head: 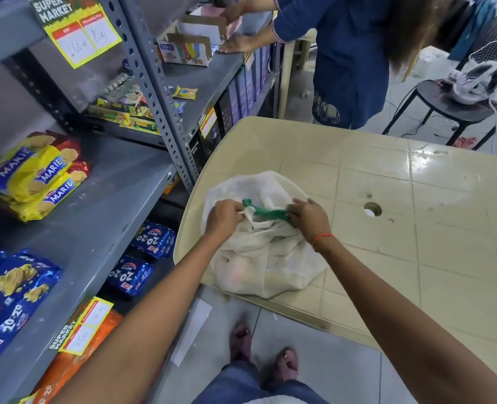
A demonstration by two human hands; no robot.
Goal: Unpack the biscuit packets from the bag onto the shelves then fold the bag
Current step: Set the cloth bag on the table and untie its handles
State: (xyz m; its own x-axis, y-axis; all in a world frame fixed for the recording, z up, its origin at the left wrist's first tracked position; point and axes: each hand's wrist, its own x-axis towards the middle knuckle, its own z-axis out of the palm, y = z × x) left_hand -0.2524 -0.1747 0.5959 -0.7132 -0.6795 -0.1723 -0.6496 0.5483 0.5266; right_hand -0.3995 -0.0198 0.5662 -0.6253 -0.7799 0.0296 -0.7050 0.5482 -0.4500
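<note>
Bag being opened, unpacking looks barely begun.
The bag [266, 246], bulging on the counter [387, 176], is gripped at its mouth by both hands' fingers [241, 211]; folding is left for later.

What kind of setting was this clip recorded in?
Probably a small shop or a mock supermarket: grey metal shelves stocked with Marie biscuit packets, and yellow price tags printed "Super Market". A plastic table holds the cloth bag.
</note>
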